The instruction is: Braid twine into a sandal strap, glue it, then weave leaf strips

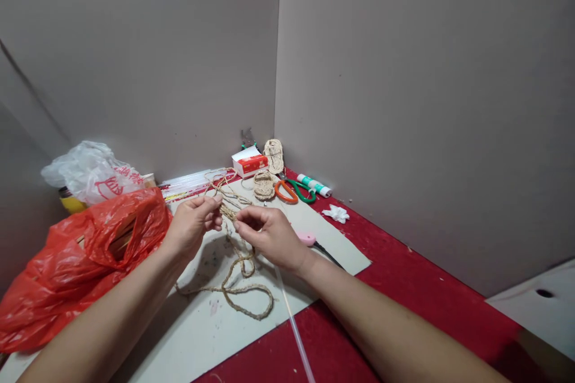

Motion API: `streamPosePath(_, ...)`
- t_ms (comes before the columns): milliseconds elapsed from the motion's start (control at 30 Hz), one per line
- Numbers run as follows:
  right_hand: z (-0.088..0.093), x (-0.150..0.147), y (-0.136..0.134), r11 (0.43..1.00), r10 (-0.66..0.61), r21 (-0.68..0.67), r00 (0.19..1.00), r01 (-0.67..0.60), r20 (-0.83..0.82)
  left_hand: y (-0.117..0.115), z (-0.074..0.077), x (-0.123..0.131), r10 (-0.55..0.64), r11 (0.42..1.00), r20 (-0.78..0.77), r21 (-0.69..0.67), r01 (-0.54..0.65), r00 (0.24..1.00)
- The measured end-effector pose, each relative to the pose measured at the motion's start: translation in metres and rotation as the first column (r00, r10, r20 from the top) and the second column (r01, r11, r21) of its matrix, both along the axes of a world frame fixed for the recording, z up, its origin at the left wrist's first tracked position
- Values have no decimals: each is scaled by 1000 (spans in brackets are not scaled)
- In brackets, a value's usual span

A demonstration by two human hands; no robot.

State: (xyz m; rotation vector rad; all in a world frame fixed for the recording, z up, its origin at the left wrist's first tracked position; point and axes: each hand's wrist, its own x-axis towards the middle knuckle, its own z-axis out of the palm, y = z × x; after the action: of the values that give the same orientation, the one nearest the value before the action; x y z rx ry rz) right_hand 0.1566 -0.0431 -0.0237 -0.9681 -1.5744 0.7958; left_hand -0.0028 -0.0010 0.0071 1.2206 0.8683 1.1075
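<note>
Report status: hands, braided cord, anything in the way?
Left hand, right hand: both pinching braided cord. Looped cord below, on white board. Pink tool nearby, partly hidden behind right hand.

No txt legible: print on white bag & red/wht box too blurry.

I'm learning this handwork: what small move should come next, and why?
Perhaps draw up some slack cord with the right hand while the left hand steadies the braided piece: both hands pinch that piece, and the cord lies looped on the white board.
</note>
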Motion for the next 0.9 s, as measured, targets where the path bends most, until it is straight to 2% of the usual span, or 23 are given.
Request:
streamPosePath(133,-2,-4,-1,998,-13,-58,998,10,-57,-2,1,1,17,997,40,-70,-14,999)
streamPosePath(267,-8,-10,0,995,-20,-95,992,8,-122,-3,0,2,55,998,49,-46,-53,997)
streamPosePath(333,-11,-11,0,999,-38,-40,997,36,-69,-4,0,4,52,998,50,-40,-50,997)
streamPosePath(400,-12,-11,0,992,-106,73,994,104,25,-6,0,5,55,998,49,-42,-53,997)
streamPosePath(500,-13,-8,-1,943,-220,285,965,173,141,-7,-1,6,66,996,57,-63,-62,996)
streamPosePath(600,-11,-7,-2,899,-257,408,945,157,202,-7,-3,6,95,988,92,-128,-83,991)
streamPosePath(733,-13,-8,-3,876,-267,468,928,120,260,-5,-3,7,130,974,119,-199,-105,984)
streamPosePath(900,-18,-9,-2,890,-250,431,948,145,198,-5,-2,8,60,978,127,-205,-33,990)
